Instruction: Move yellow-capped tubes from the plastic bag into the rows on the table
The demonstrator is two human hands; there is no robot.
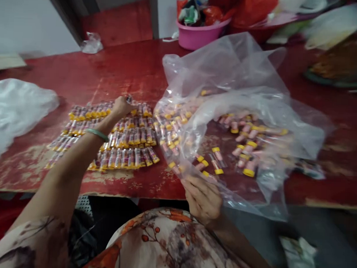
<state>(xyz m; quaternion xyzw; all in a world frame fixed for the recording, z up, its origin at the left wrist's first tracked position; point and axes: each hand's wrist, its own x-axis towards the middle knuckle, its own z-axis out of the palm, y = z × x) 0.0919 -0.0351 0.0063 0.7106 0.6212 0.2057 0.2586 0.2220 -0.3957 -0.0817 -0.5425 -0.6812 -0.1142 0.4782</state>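
Observation:
Several rows of small clear tubes with yellow caps lie side by side on the red table. My left hand, a green bangle on its wrist, reaches over the back row with its fingers closed; what they hold is too small to make out. To the right, a large clear plastic bag lies open with loose pink tubes with yellow caps in it. At the bag's near edge, my right hand pinches the plastic film between its fingers.
A pink basin full of items stands at the back, beside red and white bags. White plastic lies at the left, and a small crumpled clear bag sits at the back left. The table's front edge runs close to my body.

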